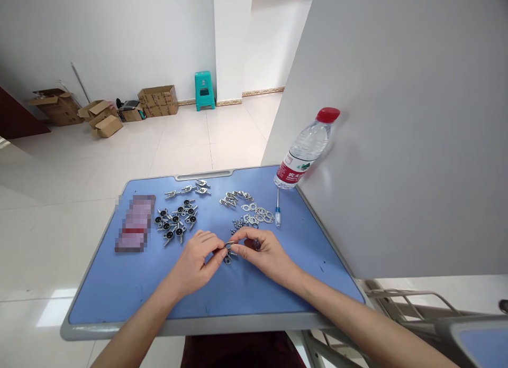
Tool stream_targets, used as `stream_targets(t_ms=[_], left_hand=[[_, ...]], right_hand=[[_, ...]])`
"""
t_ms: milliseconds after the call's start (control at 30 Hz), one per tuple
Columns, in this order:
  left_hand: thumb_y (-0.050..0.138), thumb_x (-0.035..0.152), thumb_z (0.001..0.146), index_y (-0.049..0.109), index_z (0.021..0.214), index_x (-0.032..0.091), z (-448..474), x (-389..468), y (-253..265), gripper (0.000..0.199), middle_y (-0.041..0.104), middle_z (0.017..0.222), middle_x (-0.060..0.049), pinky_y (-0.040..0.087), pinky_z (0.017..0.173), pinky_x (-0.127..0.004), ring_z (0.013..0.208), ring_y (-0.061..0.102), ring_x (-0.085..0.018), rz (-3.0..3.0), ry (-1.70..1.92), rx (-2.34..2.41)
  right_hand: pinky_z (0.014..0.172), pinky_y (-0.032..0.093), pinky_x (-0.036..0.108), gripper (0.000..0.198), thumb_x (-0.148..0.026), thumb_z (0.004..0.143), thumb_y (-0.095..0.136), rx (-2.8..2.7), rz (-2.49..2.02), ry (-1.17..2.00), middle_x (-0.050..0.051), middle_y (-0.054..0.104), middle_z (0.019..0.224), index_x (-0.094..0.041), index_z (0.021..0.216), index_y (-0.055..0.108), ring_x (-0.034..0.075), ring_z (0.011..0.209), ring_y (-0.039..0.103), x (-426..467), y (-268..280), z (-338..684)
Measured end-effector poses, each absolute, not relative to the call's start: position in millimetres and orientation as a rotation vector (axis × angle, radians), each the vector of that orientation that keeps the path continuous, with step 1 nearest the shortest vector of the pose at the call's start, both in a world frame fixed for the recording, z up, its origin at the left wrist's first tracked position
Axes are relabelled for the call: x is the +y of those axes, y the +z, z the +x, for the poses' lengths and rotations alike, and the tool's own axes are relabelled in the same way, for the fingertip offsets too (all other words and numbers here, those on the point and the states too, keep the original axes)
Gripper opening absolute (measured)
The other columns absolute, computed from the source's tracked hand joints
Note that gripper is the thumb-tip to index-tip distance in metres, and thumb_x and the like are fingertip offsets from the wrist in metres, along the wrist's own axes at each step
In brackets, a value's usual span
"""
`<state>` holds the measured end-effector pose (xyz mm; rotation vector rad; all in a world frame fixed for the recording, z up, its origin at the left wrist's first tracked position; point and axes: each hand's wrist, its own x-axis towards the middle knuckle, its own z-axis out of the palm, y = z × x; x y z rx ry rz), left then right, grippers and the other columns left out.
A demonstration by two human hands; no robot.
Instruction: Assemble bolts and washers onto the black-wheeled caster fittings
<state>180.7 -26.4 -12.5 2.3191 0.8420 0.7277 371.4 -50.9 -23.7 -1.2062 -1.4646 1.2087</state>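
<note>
Between my two hands, just above the blue tabletop, is a small metal part (227, 259) with a round hole at its lower end. My left hand (200, 259) pinches it from the left with thumb and forefinger. My right hand (265, 254) grips a curved metal piece (229, 244) at its top between thumb and forefinger. A dark rounded object (256, 245) shows within the curled fingers of my right hand; its kind is unclear. Small shiny metal bits (237, 224) lie just beyond my fingers, beside flat silver plates (260, 215) with holes.
Metal parts with black discs (175, 219) and fork-shaped metal pieces (187, 189) lie left. Hooked metal pieces (237, 198) lie far centre. A blue-handled screwdriver (278, 215) and water bottle (305, 151) are right, beside a grey panel (416, 135). A blurred purple packet (137, 222) lies left.
</note>
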Motion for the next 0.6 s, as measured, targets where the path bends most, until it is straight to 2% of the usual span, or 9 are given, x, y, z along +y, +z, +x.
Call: stream_targets(t_ms=[133,233,367,500,600], left_hand=[[0.045,0.015,0.091,0.049,0.071,0.018,176.9,-27.1,-8.1,0.021,0.049,0.064,0.003,0.036,0.07,-0.029,0.062,0.043,-0.012,2.342,0.655,0.816],[0.046,0.015,0.091,0.052,0.071,0.018,174.1,-27.3,-4.7,0.021,0.053,0.064,0.003,0.037,0.072,-0.03,0.063,0.046,-0.013,2.368,0.56,0.785],[0.048,0.014,0.089,0.059,0.084,0.02,171.3,-25.7,-3.3,0.013,0.061,0.082,0.0,0.041,0.079,-0.032,0.078,0.055,-0.016,2.353,0.5,0.881],[0.05,0.006,0.08,0.058,0.1,0.022,170.2,-24.1,-7.1,0.027,0.061,0.103,-0.002,0.043,0.09,-0.036,0.096,0.056,-0.02,2.343,0.452,0.984],[0.052,0.006,0.079,0.056,0.103,0.023,170.5,-23.2,-12.0,0.03,0.06,0.104,-0.003,0.043,0.092,-0.037,0.099,0.056,-0.021,2.35,0.376,0.968]], right_hand=[[0.058,0.036,0.023,0.013,-0.027,0.084,0.061,-1.706,-1.245,1.103,0.0,0.061,0.073,-0.018,0.075,0.065,0.011,0.063,0.046,-50.6,-12.6,378.0],[0.059,0.036,0.023,0.012,-0.022,0.085,0.06,-1.859,-1.218,1.166,0.0,0.06,0.075,-0.018,0.075,0.066,0.011,0.065,0.048,-49.8,-8.1,384.8],[0.065,0.039,0.024,0.011,-0.017,0.083,0.061,-1.94,-1.227,1.301,0.0,0.06,0.076,-0.018,0.075,0.068,0.012,0.068,0.053,-48.8,-7.9,391.8],[0.066,0.04,0.025,0.012,-0.016,0.083,0.061,-1.934,-1.301,1.296,0.0,0.061,0.077,-0.019,0.074,0.069,0.013,0.069,0.053,-47.7,-10.9,392.4],[0.066,0.039,0.025,0.013,-0.014,0.083,0.06,-1.944,-1.334,1.27,-0.001,0.06,0.077,-0.018,0.074,0.069,0.012,0.069,0.053,-46.5,-13.1,389.9]])
